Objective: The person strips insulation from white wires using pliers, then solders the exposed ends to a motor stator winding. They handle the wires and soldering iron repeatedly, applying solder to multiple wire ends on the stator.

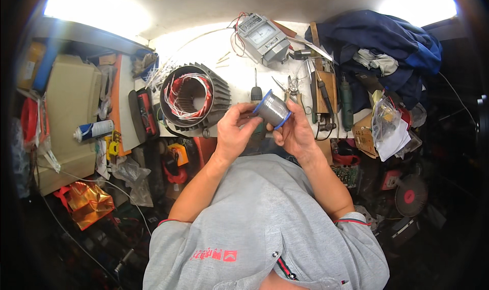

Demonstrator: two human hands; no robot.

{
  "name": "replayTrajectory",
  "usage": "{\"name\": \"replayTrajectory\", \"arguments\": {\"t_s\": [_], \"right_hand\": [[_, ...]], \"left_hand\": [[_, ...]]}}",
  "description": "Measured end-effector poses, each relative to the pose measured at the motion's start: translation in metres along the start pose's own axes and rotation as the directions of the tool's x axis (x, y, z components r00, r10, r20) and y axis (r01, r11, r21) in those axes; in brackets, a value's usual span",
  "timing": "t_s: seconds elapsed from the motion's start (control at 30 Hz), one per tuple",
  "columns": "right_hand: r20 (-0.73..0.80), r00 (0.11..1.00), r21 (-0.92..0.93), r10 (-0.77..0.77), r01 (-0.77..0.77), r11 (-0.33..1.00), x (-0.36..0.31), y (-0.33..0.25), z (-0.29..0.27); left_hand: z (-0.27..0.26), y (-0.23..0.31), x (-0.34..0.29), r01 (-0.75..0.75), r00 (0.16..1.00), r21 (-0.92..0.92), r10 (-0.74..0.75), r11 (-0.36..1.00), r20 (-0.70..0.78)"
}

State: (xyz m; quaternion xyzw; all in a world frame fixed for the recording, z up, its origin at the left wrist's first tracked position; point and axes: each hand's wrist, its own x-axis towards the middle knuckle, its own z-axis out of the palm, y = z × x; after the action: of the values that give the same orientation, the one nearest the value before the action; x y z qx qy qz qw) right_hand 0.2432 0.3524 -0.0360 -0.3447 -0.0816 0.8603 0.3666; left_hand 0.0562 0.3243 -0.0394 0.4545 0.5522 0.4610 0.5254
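A spool of grey solder wire [274,111] with blue end rims is held tilted between both my hands, above the bench's near edge. My left hand [237,132] pinches it by the left rim with thumb and fingers. My right hand [296,130] grips the lower right rim, its fingers curled. To the left stands a ribbed grey motor housing [220,91]. Red and white wires [175,104] line its round opening. Just behind the spool lie a tool with a thin shaft [256,93] and pliers [292,89].
A grey meter [262,38] with a dial stands at the back of the white bench [204,48]. To the right are a black-handled soldering iron [324,92], a green cylindrical tool [346,104] and dark blue clothing [377,40]. A spray can [94,130] and red-black multimeter [146,113] lie left.
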Motion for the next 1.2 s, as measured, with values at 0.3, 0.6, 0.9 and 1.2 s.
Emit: {"name": "replayTrajectory", "arguments": {"t_s": [0.3,0.6,0.9,1.2], "right_hand": [[0.078,0.991,0.006,-0.105,0.105,0.994,-0.004,0.01,0.003],[-0.102,0.953,-0.407,-0.286,0.223,0.886,-0.005,0.015,0.007],[-0.159,0.925,-0.328,-0.346,0.281,0.902,0.0,0.019,0.015],[-0.162,0.928,-0.398,-0.336,0.25,0.882,-0.003,0.011,0.009]], "left_hand": [[-0.004,0.012,0.002,0.286,0.957,-0.308,-0.255,0.907,0.137],[0.005,0.009,-0.002,-0.101,0.981,0.44,0.162,0.892,-0.103],[-0.003,0.017,0.005,-0.178,0.937,0.568,0.315,0.804,-0.152],[-0.012,0.024,0.005,-0.085,0.982,0.009,0.085,0.996,-0.17]]}}
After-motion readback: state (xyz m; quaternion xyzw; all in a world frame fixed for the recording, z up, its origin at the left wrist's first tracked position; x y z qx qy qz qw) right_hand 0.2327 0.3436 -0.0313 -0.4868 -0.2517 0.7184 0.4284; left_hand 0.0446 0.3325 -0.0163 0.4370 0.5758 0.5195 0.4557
